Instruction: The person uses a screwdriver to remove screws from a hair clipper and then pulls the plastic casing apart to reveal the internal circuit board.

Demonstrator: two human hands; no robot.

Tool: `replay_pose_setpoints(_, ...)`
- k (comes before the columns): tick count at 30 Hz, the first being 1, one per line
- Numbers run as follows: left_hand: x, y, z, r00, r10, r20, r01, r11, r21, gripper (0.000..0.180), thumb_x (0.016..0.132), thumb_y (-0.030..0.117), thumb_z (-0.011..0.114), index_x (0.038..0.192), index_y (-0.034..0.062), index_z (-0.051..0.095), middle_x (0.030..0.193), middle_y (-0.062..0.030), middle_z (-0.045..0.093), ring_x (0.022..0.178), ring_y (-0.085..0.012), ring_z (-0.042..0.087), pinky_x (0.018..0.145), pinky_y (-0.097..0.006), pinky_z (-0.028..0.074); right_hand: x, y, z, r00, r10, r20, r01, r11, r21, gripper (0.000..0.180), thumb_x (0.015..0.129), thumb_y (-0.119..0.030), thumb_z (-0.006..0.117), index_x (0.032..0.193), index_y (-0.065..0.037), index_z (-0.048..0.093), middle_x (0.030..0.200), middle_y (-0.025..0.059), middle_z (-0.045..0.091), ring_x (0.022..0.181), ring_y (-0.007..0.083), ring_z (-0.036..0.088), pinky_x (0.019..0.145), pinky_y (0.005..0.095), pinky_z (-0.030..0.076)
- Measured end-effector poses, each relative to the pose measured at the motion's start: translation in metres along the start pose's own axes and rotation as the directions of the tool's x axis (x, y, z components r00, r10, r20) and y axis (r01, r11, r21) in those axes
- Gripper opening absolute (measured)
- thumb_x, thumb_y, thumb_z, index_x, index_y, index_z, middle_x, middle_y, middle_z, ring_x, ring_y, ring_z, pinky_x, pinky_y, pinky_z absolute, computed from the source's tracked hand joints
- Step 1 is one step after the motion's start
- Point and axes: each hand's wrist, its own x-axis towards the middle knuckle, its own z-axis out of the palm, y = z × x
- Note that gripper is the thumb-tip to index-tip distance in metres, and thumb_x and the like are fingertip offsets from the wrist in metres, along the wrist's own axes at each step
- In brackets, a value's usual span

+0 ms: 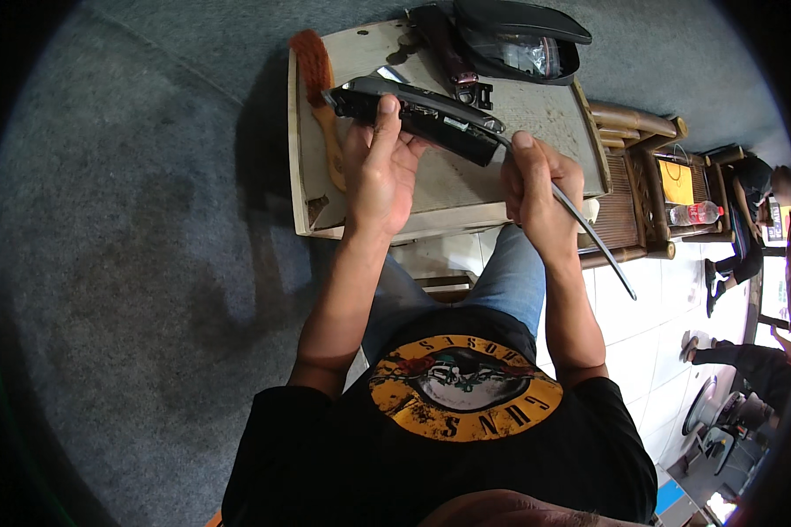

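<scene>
Two hands work above the wooden surface (536, 114): left hand (378, 176) fingers clamp the opened black hair clipper (413, 110), right hand (536, 189) fingers pinch a thin metal tool (589, 233) probing its end. A slip could gouge the exposed parts just beyond the fingers.

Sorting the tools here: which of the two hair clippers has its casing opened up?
The black hair clipper gripped by the left hand, its insides exposed where the right hand works a thin metal tool. The maroon hair clipper lies closed on the wooden board.

brush handle (334, 149) behind left hand (380, 180) — far figures (747, 220) too small
</scene>
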Motion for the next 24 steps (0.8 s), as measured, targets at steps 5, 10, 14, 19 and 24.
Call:
replay_pose_setpoints(5,-0.001,0.000,-0.002,1.000,0.002,0.004,-0.002,1.000,0.009,0.017,0.106,0.024,0.059,0.109,0.0075,0.058,0.099,-0.0027,0.066,0.091,-0.0132,0.068,0.081,-0.033,0.057,-0.003,-0.006,-0.028,0.990,0.136,0.037,-0.139,0.984,0.107,0.034,0.099,-0.026,0.047,0.074,-0.004,0.054,0.061,0.0015,0.051,0.043,0.0088,0.042,0.043,0.0258,0.032)
replay_pose_setpoints(10,-0.002,-0.002,-0.001,0.998,0.041,0.038,-0.043,0.997,0.064,0.019,0.106,0.023,0.059,0.118,0.0089,0.056,0.109,-0.0018,0.063,0.102,-0.0120,0.060,0.092,-0.034,0.051,0.011,-0.020,-0.032,0.993,-0.055,-0.101,0.070,0.985,0.157,0.023,0.098,-0.009,0.042,0.102,0.002,0.061,0.077,0.0049,0.060,0.044,0.0075,0.045,0.041,0.0219,0.034)
replay_pose_setpoints(14,-0.007,-0.011,-0.003,0.993,0.121,-0.004,-0.118,0.973,0.200,0.018,0.105,0.021,0.063,0.108,0.0054,0.054,0.095,0.0019,0.057,0.087,-0.0054,0.051,0.081,-0.025,0.044,0.017,-0.026,-0.039,0.996,-0.080,0.038,0.083,0.993,-0.084,0.026,0.106,-0.014,0.051,0.118,0.001,0.068,0.077,0.0030,0.063,0.056,0.0069,0.053,0.052,0.0228,0.042)
replay_pose_setpoints(19,-0.008,-0.012,-0.002,0.983,0.145,0.115,-0.176,0.927,0.331,0.024,0.102,0.024,0.068,0.105,0.0050,0.053,0.093,0.0029,0.053,0.082,-0.0038,0.042,0.074,-0.022,0.036,0.022,-0.026,-0.043,0.984,-0.049,0.173,0.111,0.924,-0.367,0.039,0.101,-0.035,0.066,0.113,0.001,0.075,0.074,0.0060,0.067,0.068,0.0077,0.058,0.060,0.0268,0.044)
replay_pose_setpoints(24,-0.008,-0.009,0.003,0.977,0.111,0.183,-0.168,0.927,0.335,0.035,0.102,0.022,0.067,0.122,0.0012,0.046,0.110,-0.0051,0.058,0.102,-0.0107,0.054,0.093,-0.029,0.043,0.019,-0.021,-0.043,0.949,-0.019,0.315,0.154,0.899,-0.411,0.057,0.085,-0.050,0.081,0.104,0.004,0.075,0.048,0.0073,0.054,0.045,0.0145,0.053,0.048,0.0350,0.040)
